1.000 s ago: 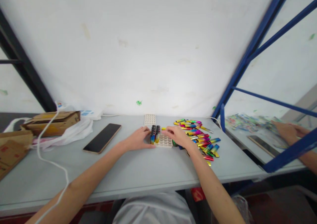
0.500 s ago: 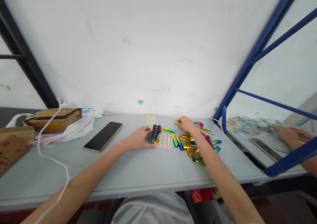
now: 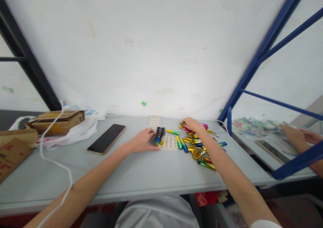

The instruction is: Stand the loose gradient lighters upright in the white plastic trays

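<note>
My left hand [image 3: 143,141] curls around the left end of a white tray with rows of round holes [image 3: 170,143], thumb at its near corner and fingers by the upright lighters. Those lighters [image 3: 160,132], black-topped with shiny coloured bodies, stand in rows at the tray's left. My right hand [image 3: 191,123] reaches over the far side of a pile of metallic lighters [image 3: 195,150], its fingers closed down on a lighter [image 3: 184,128] that they partly hide. Single lighters, one green-yellow [image 3: 173,132] and two by the tray's right edge [image 3: 181,144], lie flat.
Behind the tray lies another white holed tray [image 3: 154,121] near the wall. A phone [image 3: 107,139] is left of my hand. Farther left are cardboard boxes [image 3: 56,123], a plastic bag and a white cable [image 3: 54,161]. A blue metal frame [image 3: 242,81] borders the right; another person's hands show beyond it.
My right hand has shifted slightly over the far part of the pile, and lighters there lie differently. My left hand keeps its place at the tray. The view has moved slightly.
</note>
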Demonstrator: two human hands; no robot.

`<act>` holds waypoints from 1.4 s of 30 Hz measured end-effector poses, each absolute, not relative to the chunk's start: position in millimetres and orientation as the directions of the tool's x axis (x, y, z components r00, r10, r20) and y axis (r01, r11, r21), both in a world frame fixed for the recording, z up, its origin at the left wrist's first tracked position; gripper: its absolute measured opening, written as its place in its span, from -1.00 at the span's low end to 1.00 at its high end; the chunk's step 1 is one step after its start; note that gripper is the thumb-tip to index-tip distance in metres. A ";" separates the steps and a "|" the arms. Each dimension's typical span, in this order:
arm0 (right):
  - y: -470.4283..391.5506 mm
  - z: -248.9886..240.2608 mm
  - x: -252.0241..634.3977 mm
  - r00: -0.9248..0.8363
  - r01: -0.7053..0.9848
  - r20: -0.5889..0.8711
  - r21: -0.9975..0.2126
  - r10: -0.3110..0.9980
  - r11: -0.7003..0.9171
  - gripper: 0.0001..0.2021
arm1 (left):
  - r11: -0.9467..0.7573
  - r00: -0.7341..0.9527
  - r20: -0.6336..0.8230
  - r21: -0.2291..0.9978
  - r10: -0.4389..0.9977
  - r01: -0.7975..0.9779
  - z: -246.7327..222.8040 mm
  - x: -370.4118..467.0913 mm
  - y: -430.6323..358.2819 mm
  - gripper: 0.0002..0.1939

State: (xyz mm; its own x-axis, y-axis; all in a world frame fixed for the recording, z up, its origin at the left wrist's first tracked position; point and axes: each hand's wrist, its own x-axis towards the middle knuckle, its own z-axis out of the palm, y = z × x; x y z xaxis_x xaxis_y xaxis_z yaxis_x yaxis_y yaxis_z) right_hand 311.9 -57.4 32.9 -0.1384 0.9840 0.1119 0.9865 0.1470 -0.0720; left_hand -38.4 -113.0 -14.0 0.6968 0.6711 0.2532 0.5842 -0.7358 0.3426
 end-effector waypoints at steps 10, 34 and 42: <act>-82.1 50.1 300.7 -0.053 0.760 0.419 -0.572 0.906 0.309 -0.49 | -0.744 0.696 0.277 0.355 0.662 0.566 -15.7 -39.2 -112.0 -0.35; -140.6 -8.3 206.0 0.003 0.306 0.250 -0.922 0.968 0.237 -0.38 | -0.734 0.698 0.250 0.349 0.672 0.582 -9.6 -35.9 -115.3 -0.36; -145.7 -13.6 198.0 0.077 0.480 0.329 -0.840 0.941 0.254 -0.53 | -0.741 0.694 0.277 0.361 0.664 0.565 -11.8 -37.2 -114.1 -0.37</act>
State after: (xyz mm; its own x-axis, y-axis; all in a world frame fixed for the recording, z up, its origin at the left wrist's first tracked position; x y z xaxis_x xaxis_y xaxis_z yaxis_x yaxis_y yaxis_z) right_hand 198.0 -145.7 -13.6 0.0771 0.9413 0.3288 0.4803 0.2539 -0.8396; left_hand -37.2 -114.1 -11.8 0.6943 0.6643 0.2767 0.5655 -0.7415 0.3612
